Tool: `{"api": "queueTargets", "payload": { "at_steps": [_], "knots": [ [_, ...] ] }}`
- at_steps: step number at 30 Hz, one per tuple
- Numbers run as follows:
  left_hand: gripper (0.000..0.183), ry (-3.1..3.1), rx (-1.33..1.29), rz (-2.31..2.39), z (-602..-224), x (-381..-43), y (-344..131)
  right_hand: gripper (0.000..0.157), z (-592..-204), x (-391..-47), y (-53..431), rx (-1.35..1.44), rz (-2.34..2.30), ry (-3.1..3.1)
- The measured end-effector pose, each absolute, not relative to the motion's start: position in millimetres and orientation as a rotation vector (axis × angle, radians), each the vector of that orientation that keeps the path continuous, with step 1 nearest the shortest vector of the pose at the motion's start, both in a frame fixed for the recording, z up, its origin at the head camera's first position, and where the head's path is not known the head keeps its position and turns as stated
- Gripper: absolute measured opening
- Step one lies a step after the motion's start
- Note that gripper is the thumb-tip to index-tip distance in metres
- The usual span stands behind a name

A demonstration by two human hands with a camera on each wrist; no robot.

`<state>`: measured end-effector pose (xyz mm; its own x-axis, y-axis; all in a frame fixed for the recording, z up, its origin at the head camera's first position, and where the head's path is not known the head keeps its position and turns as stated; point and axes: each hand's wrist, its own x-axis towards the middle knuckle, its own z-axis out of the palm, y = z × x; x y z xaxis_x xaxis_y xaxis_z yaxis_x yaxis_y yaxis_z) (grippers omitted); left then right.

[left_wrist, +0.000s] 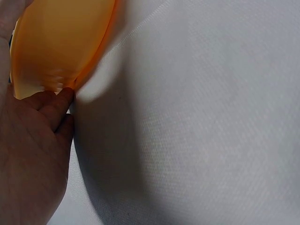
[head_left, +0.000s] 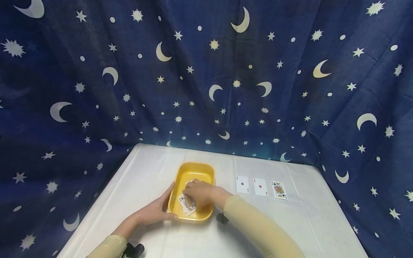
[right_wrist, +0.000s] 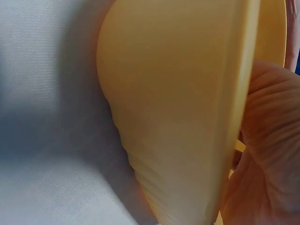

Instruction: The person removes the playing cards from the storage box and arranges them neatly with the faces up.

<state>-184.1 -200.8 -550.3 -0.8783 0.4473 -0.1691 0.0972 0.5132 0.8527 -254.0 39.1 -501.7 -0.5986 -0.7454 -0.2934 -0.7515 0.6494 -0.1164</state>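
A yellow tray [head_left: 206, 167] stands on the white-covered table with several playing cards [head_left: 186, 205] lying loosely overlapped in it; a face card shows on top. My right hand [head_left: 201, 193] reaches over the tray's right wall, its fingers bent down among these cards. The hand covers its own fingertips, so whether a card is pinched cannot be told. Outside the tray's left wall, my left hand [head_left: 158, 209] touches it with thumb and fingers spread along the side. In the left wrist view, the fingers of the left hand [left_wrist: 35, 145] meet the outer wall.
To the right of the tray, an ace of clubs [head_left: 242, 184], an ace of hearts [head_left: 260, 187] and a face card of spades [head_left: 279, 190] lie face up in a row. A dark blue curtain [head_left: 193, 89] with moons and stars hangs around the table [head_left: 155, 161].
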Motion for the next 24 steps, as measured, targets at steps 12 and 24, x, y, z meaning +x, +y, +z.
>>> {"api": "queueTargets", "payload": {
  "at_steps": [12,24],
  "knots": [
    [0.122,2.378,0.444,1.320,-553.3,-184.4,-202.1,0.082,-502.9,-254.4,39.8,-1.179,0.002,2.552],
    [0.122,2.368,0.454,1.332,-556.0,-186.7,-201.2,0.082,-504.0,-255.6,41.0,-1.174,-0.003,2.558]
  ]
}}
